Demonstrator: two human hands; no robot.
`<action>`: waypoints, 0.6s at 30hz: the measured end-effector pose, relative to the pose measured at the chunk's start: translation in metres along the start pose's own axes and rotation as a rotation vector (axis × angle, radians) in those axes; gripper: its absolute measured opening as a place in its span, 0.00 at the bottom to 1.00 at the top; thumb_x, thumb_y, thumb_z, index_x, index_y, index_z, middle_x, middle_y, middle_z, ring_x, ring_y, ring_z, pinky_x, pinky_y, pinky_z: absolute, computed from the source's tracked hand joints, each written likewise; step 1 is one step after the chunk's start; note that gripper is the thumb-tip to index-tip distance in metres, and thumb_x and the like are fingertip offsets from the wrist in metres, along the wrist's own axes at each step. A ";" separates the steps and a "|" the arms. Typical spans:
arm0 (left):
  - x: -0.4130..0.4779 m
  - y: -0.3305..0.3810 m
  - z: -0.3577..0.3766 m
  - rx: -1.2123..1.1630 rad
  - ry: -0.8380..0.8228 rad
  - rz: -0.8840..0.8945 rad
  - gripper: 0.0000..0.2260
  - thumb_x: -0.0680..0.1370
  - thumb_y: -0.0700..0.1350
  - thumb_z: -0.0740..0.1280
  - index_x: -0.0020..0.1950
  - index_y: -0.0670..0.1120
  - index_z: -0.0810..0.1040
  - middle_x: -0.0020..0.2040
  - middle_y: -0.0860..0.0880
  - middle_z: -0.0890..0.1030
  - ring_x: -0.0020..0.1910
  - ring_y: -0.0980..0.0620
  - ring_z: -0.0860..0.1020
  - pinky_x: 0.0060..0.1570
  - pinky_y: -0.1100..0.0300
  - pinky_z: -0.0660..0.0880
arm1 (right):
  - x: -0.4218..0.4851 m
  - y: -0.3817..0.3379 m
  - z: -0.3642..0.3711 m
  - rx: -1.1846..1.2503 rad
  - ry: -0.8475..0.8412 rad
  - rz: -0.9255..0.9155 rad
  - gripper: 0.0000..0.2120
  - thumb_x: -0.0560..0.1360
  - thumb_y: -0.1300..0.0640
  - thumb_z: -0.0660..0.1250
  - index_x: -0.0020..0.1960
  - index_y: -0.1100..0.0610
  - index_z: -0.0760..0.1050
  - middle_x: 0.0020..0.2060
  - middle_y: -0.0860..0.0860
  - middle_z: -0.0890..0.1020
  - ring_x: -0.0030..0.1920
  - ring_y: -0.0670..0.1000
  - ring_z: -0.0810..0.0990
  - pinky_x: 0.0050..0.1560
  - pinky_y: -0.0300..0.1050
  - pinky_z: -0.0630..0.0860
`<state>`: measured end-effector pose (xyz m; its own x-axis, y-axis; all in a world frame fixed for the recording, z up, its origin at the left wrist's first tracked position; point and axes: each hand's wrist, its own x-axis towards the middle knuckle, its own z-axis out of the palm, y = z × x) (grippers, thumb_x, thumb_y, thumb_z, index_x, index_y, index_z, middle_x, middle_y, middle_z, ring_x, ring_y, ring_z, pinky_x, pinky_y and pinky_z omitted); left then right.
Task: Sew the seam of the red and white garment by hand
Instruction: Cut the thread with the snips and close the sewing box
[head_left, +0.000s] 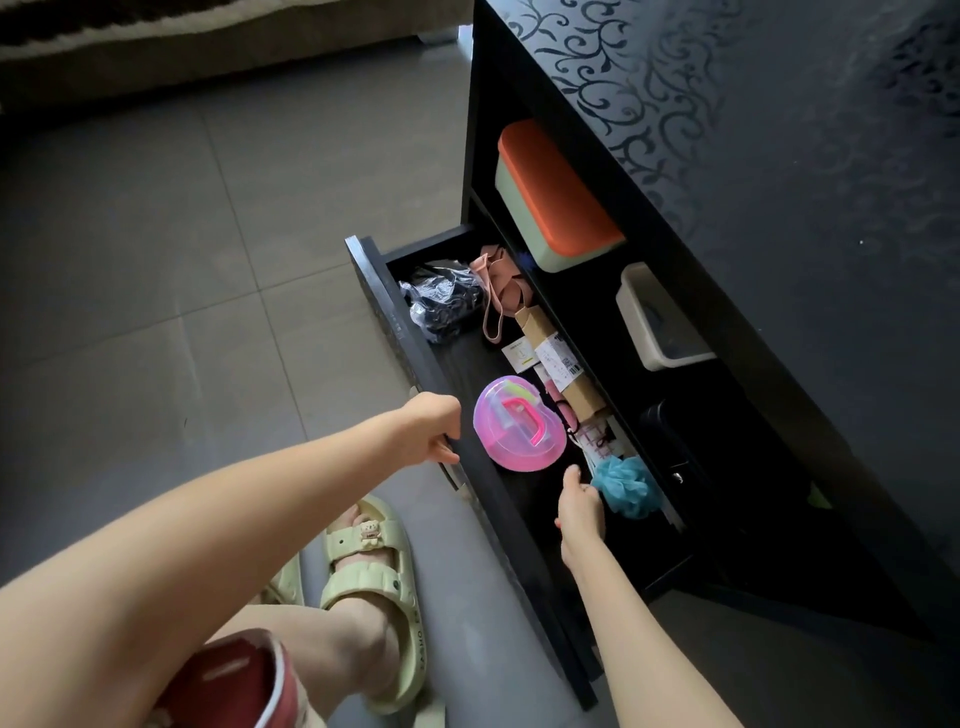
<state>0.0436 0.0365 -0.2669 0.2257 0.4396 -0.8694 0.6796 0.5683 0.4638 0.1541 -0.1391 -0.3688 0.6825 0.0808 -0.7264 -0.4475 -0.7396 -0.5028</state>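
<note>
Head view looked down on a grey tiled floor and an open drawer of a black cabinet. At the bottom left the red and white garment sat against the person's thigh, well apart from both hands; whether it was worn or draped could not be told. Just right of it a foot in a pale green sandal stood on the floor beside the drawer front. The left hand reached to the top edge of that front, its fingers curled together over the edge and gripping it. Inside the drawer, at the far end, lay a crumpled black plastic bag with a pink strapped pouch just beside it. Nearer, a translucent pink heart-shaped box rested on the drawer floor between the two hands, touching neither. A brown cardboard box with labels lay along the drawer's back wall. The right hand reached into the drawer with its thumb raised and its fingertips at the edge of a blue mesh sponge; the fingers were mostly hidden, so whether they pinched it could not be told. On the shelf above stood an orange-lidded box and, to its right, a white box
</note>
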 end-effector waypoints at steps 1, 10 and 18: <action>0.002 -0.001 0.001 0.000 -0.008 0.000 0.11 0.75 0.28 0.56 0.36 0.41 0.66 0.32 0.44 0.66 0.24 0.47 0.75 0.58 0.48 0.76 | 0.003 0.008 -0.001 -0.057 -0.035 -0.014 0.19 0.80 0.45 0.55 0.59 0.58 0.72 0.46 0.54 0.76 0.45 0.56 0.76 0.43 0.47 0.74; 0.001 -0.005 0.011 -0.068 -0.295 0.025 0.19 0.75 0.27 0.53 0.55 0.47 0.72 0.51 0.47 0.75 0.50 0.49 0.75 0.62 0.50 0.71 | -0.015 -0.001 -0.024 -0.209 -0.070 -0.128 0.20 0.80 0.63 0.54 0.70 0.59 0.69 0.67 0.56 0.74 0.66 0.58 0.72 0.63 0.48 0.69; -0.022 0.027 0.008 0.531 -0.300 0.202 0.32 0.77 0.29 0.53 0.79 0.48 0.50 0.76 0.53 0.60 0.75 0.54 0.57 0.59 0.65 0.60 | -0.112 -0.048 -0.043 -0.129 -0.099 -0.782 0.06 0.77 0.59 0.66 0.43 0.54 0.79 0.39 0.48 0.83 0.43 0.50 0.81 0.46 0.46 0.75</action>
<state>0.0625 0.0368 -0.2369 0.5185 0.2446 -0.8194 0.8390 0.0395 0.5427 0.1243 -0.1416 -0.2435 0.7136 0.6629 -0.2268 0.2145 -0.5149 -0.8300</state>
